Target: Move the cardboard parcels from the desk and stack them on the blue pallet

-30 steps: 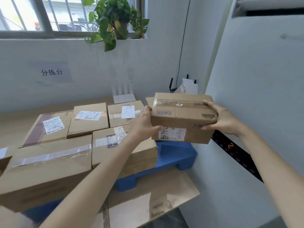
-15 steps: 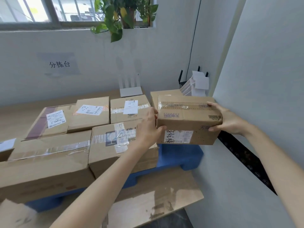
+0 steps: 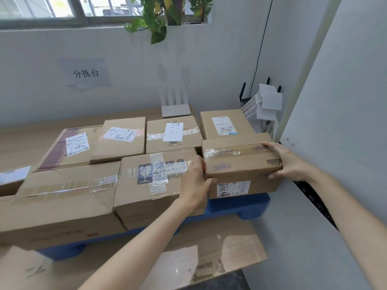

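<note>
Head view shows both my hands clamped on one cardboard parcel, one at each short end. My left hand wraps the left end, thumb across the near face. My right hand cups the right end, thumb on top by the tape and fingers curled under the lower edge. The parcel sits squarely between the two grips, over the right corner of the blue pallet. I cannot tell whether its underside rests on the plastic or hangs just clear.

Just left of my left hand, touching it, is a taped box already on the pallet, with more boxes beyond it. Directly behind the held parcel stands a labelled box. Below my wrists the pallet sits on a flat cardboard sheet. Beyond the grip a white router stands against the wall, under a paper sign and a trailing plant. A pale panel rises close beside my right hand.

The parcel's long axis runs hand to hand, roughly level. Its taped seam faces up, and its white label faces me.
</note>
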The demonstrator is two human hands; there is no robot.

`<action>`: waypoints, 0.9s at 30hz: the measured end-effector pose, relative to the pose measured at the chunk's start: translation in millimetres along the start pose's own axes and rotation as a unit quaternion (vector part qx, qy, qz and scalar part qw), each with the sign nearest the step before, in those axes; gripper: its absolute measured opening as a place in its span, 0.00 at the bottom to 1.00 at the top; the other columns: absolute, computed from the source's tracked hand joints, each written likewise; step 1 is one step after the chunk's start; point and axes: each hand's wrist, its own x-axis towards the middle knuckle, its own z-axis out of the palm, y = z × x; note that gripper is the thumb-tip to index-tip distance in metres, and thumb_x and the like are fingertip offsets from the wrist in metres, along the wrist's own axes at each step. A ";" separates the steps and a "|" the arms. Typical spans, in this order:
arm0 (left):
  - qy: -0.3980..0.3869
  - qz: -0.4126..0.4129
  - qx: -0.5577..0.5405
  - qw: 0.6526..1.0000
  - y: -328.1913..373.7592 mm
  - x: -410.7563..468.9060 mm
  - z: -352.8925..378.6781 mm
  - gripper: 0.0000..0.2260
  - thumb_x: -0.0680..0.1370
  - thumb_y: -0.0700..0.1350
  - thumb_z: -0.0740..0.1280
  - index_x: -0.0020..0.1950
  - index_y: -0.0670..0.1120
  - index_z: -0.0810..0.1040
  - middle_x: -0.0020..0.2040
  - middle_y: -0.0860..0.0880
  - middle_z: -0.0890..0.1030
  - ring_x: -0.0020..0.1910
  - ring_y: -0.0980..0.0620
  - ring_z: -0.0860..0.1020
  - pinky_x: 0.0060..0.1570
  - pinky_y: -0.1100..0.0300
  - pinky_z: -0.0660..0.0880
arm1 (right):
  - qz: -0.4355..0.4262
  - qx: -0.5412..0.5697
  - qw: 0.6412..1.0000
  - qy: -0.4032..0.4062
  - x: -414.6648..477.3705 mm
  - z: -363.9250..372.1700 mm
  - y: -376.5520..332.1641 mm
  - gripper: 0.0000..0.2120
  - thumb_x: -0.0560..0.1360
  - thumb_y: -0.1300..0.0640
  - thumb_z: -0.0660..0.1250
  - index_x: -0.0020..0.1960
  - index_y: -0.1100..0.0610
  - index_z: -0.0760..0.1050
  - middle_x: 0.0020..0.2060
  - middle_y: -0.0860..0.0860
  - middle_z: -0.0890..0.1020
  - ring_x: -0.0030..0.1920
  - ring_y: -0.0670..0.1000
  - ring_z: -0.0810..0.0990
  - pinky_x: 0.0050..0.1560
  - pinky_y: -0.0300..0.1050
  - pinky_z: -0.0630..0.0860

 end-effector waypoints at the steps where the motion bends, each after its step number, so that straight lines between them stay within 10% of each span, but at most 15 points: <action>1: -0.002 -0.002 0.004 1.000 -1.6 -0.7 2.9 0.20 0.68 0.47 0.76 0.49 0.50 0.66 0.46 0.53 0.77 0.41 0.53 0.78 0.41 0.49 0.78 | 0.001 0.000 1.000 0.002 0.4 4.1 2.6 0.53 0.56 0.65 0.82 0.75 0.49 0.60 0.70 0.52 0.66 0.71 0.53 0.65 0.72 0.50 0.61; 27: -0.055 0.141 0.251 0.956 -22.6 -5.3 17.2 0.26 0.69 0.58 0.73 0.64 0.53 0.72 0.64 0.54 0.73 0.62 0.47 0.65 0.58 0.53 0.64 | 0.018 -0.004 1.000 -0.018 0.0 49.8 24.8 0.48 0.58 0.67 0.80 0.71 0.47 0.61 0.66 0.46 0.67 0.66 0.48 0.66 0.65 0.43 0.64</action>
